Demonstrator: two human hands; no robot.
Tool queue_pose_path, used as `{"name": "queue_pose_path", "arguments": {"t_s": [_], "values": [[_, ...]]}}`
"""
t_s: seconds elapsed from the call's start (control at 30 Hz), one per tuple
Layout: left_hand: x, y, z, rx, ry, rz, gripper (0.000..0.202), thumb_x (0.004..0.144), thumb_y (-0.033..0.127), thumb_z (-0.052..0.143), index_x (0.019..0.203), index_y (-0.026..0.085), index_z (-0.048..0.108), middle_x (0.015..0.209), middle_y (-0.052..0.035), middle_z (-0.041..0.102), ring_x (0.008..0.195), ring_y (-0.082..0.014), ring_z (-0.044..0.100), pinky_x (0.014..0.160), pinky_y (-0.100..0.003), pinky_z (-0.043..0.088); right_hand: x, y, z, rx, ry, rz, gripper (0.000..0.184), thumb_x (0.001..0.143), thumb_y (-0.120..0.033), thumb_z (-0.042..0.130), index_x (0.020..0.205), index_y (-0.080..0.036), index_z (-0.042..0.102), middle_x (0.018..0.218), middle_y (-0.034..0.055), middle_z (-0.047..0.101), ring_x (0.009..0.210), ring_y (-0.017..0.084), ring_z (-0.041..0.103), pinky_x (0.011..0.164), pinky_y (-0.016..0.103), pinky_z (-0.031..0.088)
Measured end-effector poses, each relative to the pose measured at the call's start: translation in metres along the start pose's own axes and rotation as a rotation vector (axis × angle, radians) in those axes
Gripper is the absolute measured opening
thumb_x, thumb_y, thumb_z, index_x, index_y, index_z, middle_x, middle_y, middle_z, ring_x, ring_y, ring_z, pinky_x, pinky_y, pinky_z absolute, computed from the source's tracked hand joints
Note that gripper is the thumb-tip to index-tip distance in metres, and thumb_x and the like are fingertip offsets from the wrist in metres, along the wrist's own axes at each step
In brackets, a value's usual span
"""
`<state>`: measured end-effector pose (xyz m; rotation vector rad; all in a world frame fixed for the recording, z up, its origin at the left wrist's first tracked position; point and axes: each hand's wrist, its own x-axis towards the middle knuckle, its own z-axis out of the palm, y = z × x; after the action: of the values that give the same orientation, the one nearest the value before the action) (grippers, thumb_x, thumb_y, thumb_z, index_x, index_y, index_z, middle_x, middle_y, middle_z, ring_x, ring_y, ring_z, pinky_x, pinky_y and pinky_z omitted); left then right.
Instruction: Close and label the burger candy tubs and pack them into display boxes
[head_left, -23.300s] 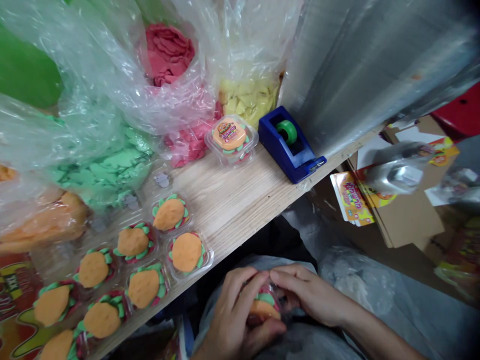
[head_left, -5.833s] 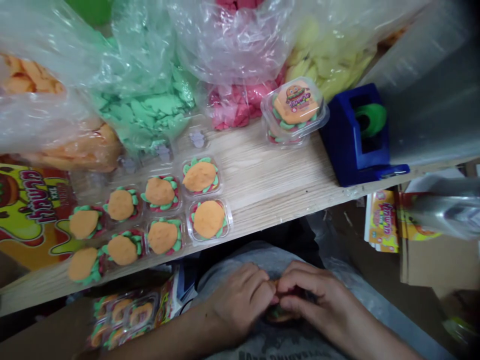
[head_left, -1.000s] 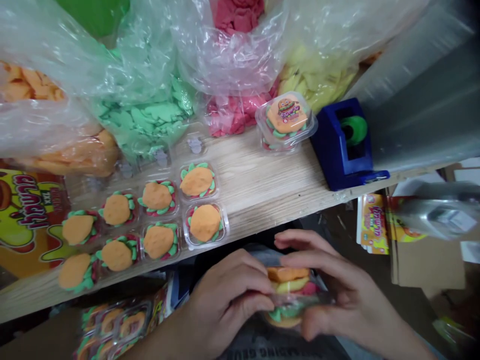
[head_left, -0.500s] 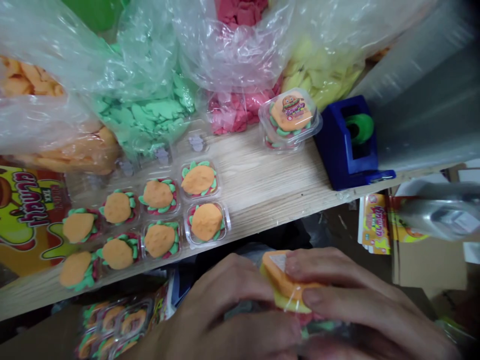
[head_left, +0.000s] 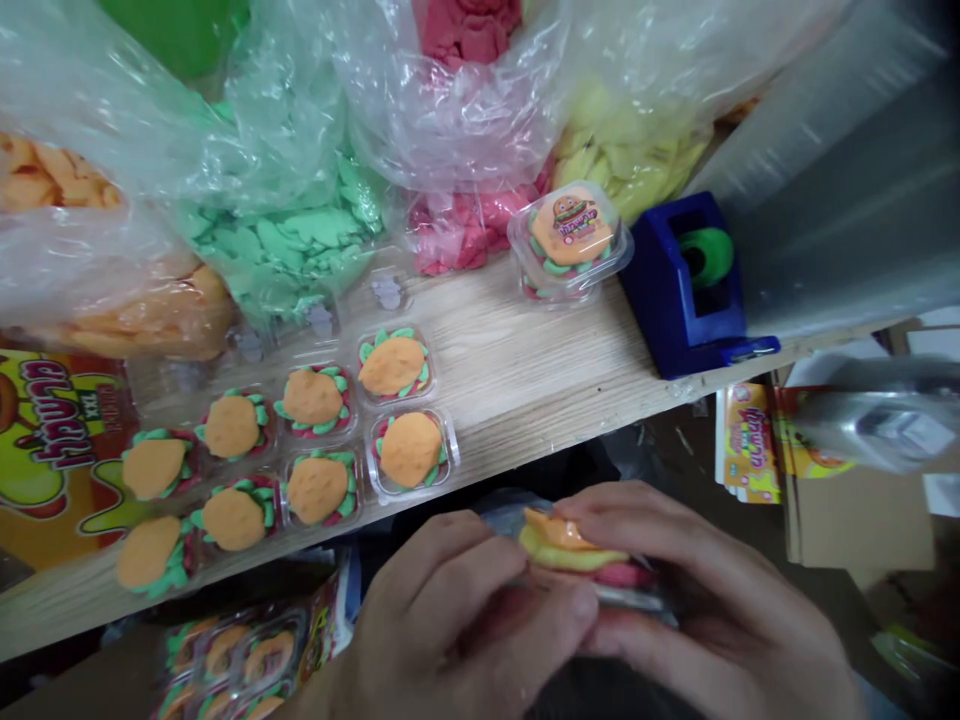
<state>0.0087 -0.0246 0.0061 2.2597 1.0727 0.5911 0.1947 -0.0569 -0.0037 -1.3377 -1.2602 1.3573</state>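
Observation:
Over my lap, just beyond the table's front edge, both hands close on a burger-shaped sweet [head_left: 562, 552] in clear plastic packaging. It shows orange, yellow and red layers. My left hand [head_left: 442, 610] grips its left end, thumb along the near side. My right hand [head_left: 697, 590] curls around the right end, with fingers on top; part of the packaging is hidden by the fingers. On the table to the left, several burger sweets sit in a clear plastic tray [head_left: 450, 440], with orange tops over green and red pieces.
Bags of green [head_left: 300, 240], red [head_left: 472, 225], yellow [head_left: 637, 150] and orange pieces line the back. A closed clear box [head_left: 574, 235] stands beside a blue tape dispenser [head_left: 686, 290]. Below the table are more packed burgers [head_left: 232, 655] at left and a cardboard box [head_left: 862, 520] at right.
The burger sweet has tilted in my hands, so its layered side shows more. My left thumb has come up along its near side. The view has shifted slightly.

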Motion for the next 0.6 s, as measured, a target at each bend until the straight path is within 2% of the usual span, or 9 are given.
{"name": "queue_pose_path", "arguments": {"t_s": [0.07,0.13,0.2,0.27,0.37,0.5,0.6], "values": [[0.0,-0.008,0.008,0.021,-0.011,0.076,0.019,0.086,0.019,0.054,0.103,0.027,0.056,0.085,0.0014,0.059,0.077,-0.0118,0.057,0.072,-0.022,0.052,-0.001,0.011,0.003,0.085,0.005,0.233,0.029,0.072,-0.022,0.071,0.099,-0.027,0.062,0.093,-0.0001,0.068,0.087,0.014,0.064,0.073,0.021,0.053],[-0.003,-0.016,0.017,-0.01,-0.125,0.094,0.016,0.088,0.017,0.048,0.101,0.021,0.057,0.087,-0.0019,0.06,0.078,-0.0126,0.057,0.072,-0.022,0.052,-0.004,0.024,0.007,0.189,-0.047,0.468,0.022,0.074,-0.028,0.069,0.094,-0.023,0.062,0.088,0.0002,0.068,0.081,0.014,0.065,0.071,0.023,0.053],[-0.011,-0.024,0.026,-0.054,-0.26,0.057,0.019,0.089,0.015,0.041,0.101,0.018,0.057,0.092,-0.0047,0.06,0.083,-0.0136,0.058,0.072,-0.022,0.052,-0.009,0.036,0.008,0.262,-0.118,0.587,0.022,0.079,-0.033,0.063,0.097,-0.021,0.062,0.092,0.0017,0.068,0.088,0.015,0.063,0.078,0.026,0.051],[-0.018,-0.03,0.033,-0.072,-0.343,0.023,0.027,0.088,0.012,0.039,0.111,0.017,0.053,0.098,-0.0067,0.059,0.088,-0.0141,0.058,0.074,-0.022,0.052,-0.016,0.043,0.007,0.298,-0.163,0.624,0.026,0.084,-0.037,0.055,0.104,-0.022,0.061,0.103,0.0032,0.066,0.1,0.017,0.06,0.089,0.03,0.046],[-0.023,-0.032,0.037,-0.053,-0.38,0.021,0.037,0.087,0.01,0.039,0.123,0.018,0.044,0.102,-0.0076,0.057,0.091,-0.0149,0.057,0.076,-0.024,0.052,-0.025,0.048,0.004,0.391,-0.177,0.644,0.032,0.091,-0.039,0.043,0.113,-0.024,0.061,0.117,0.0043,0.062,0.113,0.018,0.053,0.1,0.034,0.037],[-0.02,-0.029,0.034,-0.031,-0.373,0.063,0.026,0.089,0.012,0.039,0.112,0.017,0.051,0.1,-0.0071,0.06,0.087,-0.0155,0.058,0.074,-0.025,0.053,-0.027,0.054,0.004,0.629,-0.216,0.675,0.04,0.093,-0.041,0.036,0.115,-0.02,0.062,0.116,0.0077,0.064,0.111,0.021,0.056,0.102,0.039,0.035],[-0.023,-0.029,0.034,-0.021,-0.354,0.091,0.02,0.09,0.015,0.04,0.104,0.017,0.055,0.095,-0.0071,0.063,0.083,-0.0155,0.06,0.072,-0.025,0.054,-0.025,0.058,0.007,0.676,-0.237,0.693,0.04,0.091,-0.041,0.042,0.116,-0.018,0.062,0.113,0.0091,0.065,0.112,0.021,0.055,0.102,0.039,0.035]]}}
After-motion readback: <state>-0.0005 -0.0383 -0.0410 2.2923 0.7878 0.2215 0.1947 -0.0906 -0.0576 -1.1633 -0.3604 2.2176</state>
